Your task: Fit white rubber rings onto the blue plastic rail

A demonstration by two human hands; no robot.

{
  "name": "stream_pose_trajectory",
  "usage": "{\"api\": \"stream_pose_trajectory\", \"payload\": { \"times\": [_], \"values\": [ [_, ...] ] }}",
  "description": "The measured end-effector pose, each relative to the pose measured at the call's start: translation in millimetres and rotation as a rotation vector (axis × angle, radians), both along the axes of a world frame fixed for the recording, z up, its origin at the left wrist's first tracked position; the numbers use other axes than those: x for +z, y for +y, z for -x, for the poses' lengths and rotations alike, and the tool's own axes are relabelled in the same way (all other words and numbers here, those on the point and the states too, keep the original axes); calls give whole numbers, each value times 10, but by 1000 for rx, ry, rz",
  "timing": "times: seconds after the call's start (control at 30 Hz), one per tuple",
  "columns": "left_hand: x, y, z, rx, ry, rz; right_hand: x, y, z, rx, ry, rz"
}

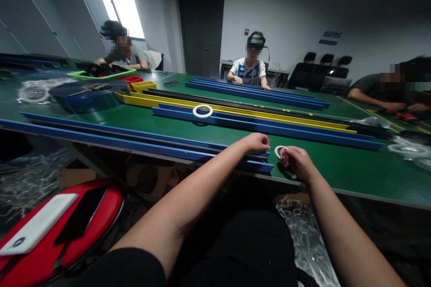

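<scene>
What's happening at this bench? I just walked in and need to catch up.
The person wearing the camera holds a small white tape roll in the right hand, at the end of a long blue rail on the green table. The left hand rests closed on that rail's end. Another tape roll lies on a farther rail; three other people sit around the table.

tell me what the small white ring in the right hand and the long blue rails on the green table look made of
Small white ring in the right hand: probably a tape roll, thin and matte. Long blue rails: likely plastic or painted metal, with a smooth, slightly glossy, uniform surface. Green table: matte mat-like top.
</scene>
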State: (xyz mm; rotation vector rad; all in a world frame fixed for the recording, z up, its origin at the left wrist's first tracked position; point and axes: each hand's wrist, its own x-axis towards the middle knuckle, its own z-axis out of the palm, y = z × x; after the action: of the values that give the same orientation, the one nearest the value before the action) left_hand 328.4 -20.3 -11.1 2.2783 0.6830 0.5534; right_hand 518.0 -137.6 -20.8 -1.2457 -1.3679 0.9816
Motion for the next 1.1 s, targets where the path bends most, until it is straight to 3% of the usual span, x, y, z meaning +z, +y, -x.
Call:
{"api": "stream_pose_trajectory", "payload": {
  "times": [0.17, 0.23, 0.3, 0.4, 0.47, 0.57, 0.73, 0.9, 1.03, 1.1],
  "values": [
    [11, 3, -10, 3, 15, 3, 55, 18, 14, -175, 51, -190],
    [11, 6, -17, 2, 19, 3, 74, 44, -68, -265, -102, -229],
    [10, 7, -20, -1, 22, 2, 71, 97, -179, -313, -419, -233],
    [8, 5, -20, -4, 23, -5, 14, 204, -330, -237, -878, -211],
    [7, 3, -17, -5, 20, -11, -42, 269, -399, -147, -1036, -187],
    [5, 0, -15, -5, 18, -18, -114, 348, -467, -104, -1145, -161],
    [4, -3, -11, -1, 25, -30, -133, 477, -520, -172, -1186, -140],
    [14, -8, -9, 4, 37, -33, 20, 501, -450, 13, -1146, -95],
    [18, -14, -15, 9, 44, -32, 209, 379, -385, 374, -1012, 84],
    [16, -14, -18, 8, 46, -37, 277, 341, -378, 486, -976, 194]
  ]
}}
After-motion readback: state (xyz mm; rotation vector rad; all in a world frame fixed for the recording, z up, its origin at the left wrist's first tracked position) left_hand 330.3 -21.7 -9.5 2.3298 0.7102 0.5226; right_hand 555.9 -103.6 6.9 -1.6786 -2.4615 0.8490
